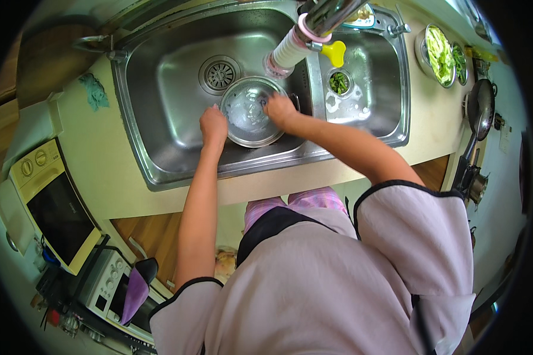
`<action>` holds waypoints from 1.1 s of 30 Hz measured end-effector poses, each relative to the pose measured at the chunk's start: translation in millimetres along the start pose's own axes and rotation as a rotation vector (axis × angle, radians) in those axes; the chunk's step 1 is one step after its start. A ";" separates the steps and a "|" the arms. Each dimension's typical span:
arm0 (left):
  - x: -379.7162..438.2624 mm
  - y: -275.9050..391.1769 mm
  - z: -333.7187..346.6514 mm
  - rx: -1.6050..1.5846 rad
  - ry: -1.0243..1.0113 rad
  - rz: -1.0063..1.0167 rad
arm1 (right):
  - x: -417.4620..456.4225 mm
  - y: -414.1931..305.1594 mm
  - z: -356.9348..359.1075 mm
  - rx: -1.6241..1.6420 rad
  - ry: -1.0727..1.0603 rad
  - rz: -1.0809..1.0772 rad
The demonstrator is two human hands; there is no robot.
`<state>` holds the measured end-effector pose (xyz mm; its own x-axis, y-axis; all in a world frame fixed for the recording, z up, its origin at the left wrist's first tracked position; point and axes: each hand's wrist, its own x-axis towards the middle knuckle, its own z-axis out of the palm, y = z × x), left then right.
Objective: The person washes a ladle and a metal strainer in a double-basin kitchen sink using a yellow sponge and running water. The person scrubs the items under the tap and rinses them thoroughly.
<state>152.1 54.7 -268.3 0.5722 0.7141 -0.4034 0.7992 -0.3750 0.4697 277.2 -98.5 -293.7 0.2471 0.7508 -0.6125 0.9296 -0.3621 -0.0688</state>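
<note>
In the large basin of a stainless steel double sink (171, 75) lies a round, shiny bowl or pan (248, 113), with wet streaks and some foam inside. My left hand (214, 125) is closed on its left rim. My right hand (280, 111) is inside it near the right edge, fingers curled; whether they hold something is hidden. A dark handle-like loop (296, 101) shows just right of the rim. Above the bowl hangs a faucet's white and pink ribbed extension (288, 51), beside a yellow lever (334, 53).
A drain strainer (220, 74) sits in the large basin; green scraps (339, 83) lie in the small basin's drain. Bowls of cut greens (440, 55) stand at right, near a hanging wok (480, 108). A teal cloth (95, 92) and a microwave (60, 204) are at left.
</note>
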 end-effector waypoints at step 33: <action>-27.3 5.1 -1.9 -0.078 0.213 -0.073 | 113.9 -76.5 -39.7 2.196 0.741 1.324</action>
<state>140.2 34.3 -253.4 0.4548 0.8495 -0.2673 0.8158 -0.2770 0.5077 245.1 36.7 -326.9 0.5309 -0.3024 -0.7916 -0.8151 0.0735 -0.5747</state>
